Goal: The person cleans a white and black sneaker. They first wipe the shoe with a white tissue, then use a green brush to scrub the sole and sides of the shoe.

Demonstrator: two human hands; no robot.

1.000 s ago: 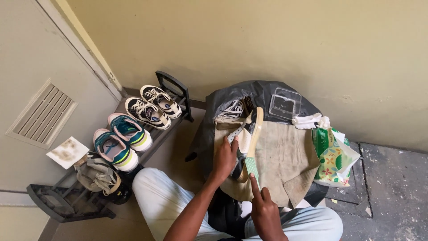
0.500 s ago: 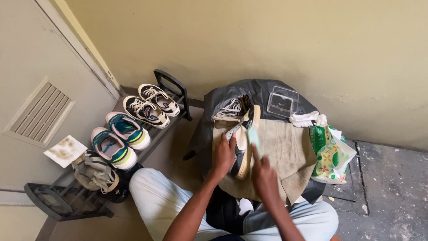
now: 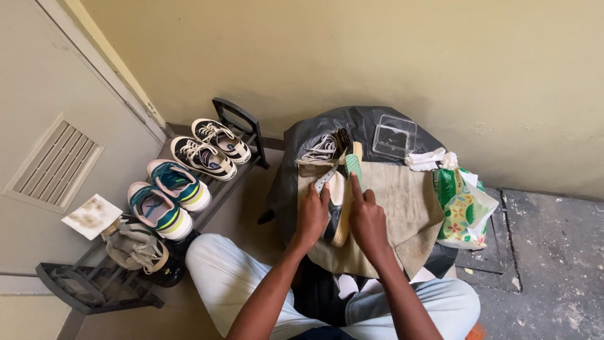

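Left hand (image 3: 313,215) curled; right hand (image 3: 368,220) forefinger extended.

The rack (image 3: 94,286) held five shoes (image 3: 204,157), perhaps six; one more shoe (image 3: 336,208) lay on one cloth (image 3: 402,208), beside one brush (image 3: 353,167), one clear box (image 3: 394,135) and one floral bag (image 3: 462,211).

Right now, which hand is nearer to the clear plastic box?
Right. The right hand lies below the clear plastic box; the left hand, holding the shoe, is farther left.

A green floral plastic packet (image 3: 461,208) lies beside a clear square plastic box (image 3: 394,135).
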